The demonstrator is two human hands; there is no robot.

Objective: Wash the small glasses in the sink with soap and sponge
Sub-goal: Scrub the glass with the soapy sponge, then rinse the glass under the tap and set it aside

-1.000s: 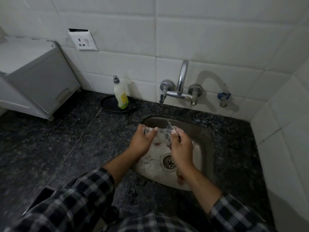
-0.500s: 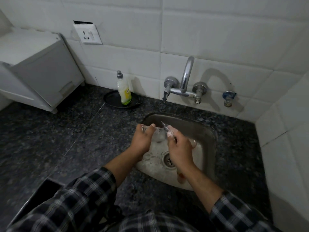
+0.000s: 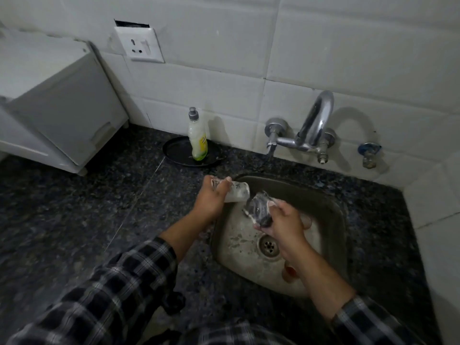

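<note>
My left hand (image 3: 211, 197) grips a small clear glass (image 3: 237, 192), soapy and lying on its side, its mouth towards the right, over the left rim of the steel sink (image 3: 331, 207). My right hand (image 3: 283, 225) holds a dark, foamy sponge (image 3: 260, 210) just right of the glass's mouth, apart from it. Another small glass (image 3: 288, 271) with a reddish tint lies in the basin under my right forearm, and part of a further one (image 3: 307, 221) shows behind my right hand. A yellow soap bottle (image 3: 198, 140) stands upright on a black plate (image 3: 174, 150).
The tap (image 3: 308, 130) juts from the tiled wall above the sink, with a small blue valve (image 3: 368, 153) to its right. A white appliance (image 3: 57, 105) stands on the dark granite counter (image 3: 74, 220) at the left. The drain (image 3: 268, 245) sits mid-basin.
The sponge has come out of the glass and my hands have moved apart. The glass has shifted left over the sink's rim. The view has moved closer.
</note>
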